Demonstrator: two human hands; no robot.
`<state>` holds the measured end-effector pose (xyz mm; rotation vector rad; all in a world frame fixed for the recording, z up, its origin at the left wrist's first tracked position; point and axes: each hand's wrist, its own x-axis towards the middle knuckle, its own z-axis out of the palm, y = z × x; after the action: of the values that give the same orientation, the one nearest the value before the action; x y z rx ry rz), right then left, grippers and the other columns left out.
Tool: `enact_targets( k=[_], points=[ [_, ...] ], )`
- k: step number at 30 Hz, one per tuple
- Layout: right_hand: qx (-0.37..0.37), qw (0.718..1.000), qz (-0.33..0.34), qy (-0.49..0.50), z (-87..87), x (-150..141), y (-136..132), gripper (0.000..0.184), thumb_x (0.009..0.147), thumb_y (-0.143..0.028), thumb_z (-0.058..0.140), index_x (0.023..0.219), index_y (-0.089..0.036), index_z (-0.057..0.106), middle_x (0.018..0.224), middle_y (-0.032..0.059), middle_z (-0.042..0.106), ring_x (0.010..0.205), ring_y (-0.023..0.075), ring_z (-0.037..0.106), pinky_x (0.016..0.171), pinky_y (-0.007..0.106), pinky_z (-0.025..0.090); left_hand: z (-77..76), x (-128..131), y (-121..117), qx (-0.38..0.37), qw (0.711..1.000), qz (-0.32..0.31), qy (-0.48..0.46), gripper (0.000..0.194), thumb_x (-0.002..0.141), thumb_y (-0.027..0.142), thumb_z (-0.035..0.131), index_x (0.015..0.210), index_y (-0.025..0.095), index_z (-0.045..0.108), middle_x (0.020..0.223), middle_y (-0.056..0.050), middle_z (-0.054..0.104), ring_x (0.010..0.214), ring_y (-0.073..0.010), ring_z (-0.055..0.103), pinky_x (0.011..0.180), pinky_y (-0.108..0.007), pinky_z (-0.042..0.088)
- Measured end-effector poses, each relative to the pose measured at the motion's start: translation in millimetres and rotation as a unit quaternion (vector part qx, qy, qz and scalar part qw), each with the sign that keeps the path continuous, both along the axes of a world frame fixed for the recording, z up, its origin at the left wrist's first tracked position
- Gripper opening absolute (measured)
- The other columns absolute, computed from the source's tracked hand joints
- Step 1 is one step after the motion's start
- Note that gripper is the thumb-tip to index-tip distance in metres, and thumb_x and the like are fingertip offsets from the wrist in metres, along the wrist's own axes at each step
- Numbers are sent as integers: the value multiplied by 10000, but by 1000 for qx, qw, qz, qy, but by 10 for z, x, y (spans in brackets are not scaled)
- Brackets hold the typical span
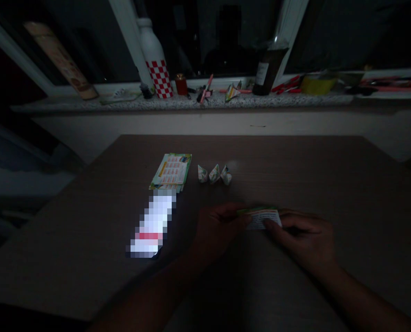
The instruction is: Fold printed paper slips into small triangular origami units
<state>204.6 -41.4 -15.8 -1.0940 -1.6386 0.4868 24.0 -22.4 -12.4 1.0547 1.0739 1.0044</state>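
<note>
Between my two hands is a small folded piece of printed paper (260, 218), white with lines of text and a green upper edge. My left hand (222, 226) pinches its left end, and my right hand (307, 237) grips the right end with the thumb on its face. Just beyond my left hand, three small folded paper pieces (214, 174) stand in a row on the table. Further left lies a stack of printed paper sheets (172, 171), green-edged with red print. Below that stack is a lit phone (153, 226), its screen blurred out.
The brown table (312, 170) reaches to a wall under a stone windowsill (122, 105). Along the sill stand a red-and-white checked bottle (158, 69), a tan tumbler (62, 60), a dark container (267, 71), a small red jar (181, 85) and several pens. The room is dim.
</note>
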Motion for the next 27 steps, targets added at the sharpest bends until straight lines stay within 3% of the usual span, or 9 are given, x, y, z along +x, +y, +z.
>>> enact_targets(
  k=[27],
  points=[
    [-30, 999, -40, 0, -15, -43, -13, 156, 751, -227, 703, 597, -222, 681, 660, 6, 744, 542, 165, 690, 492, 227, 558, -26, -4, 13, 20, 1000, -8, 16, 248, 680, 274, 750, 908, 177, 731, 875, -44, 757, 799, -188, 699, 671, -248, 531]
  ],
)
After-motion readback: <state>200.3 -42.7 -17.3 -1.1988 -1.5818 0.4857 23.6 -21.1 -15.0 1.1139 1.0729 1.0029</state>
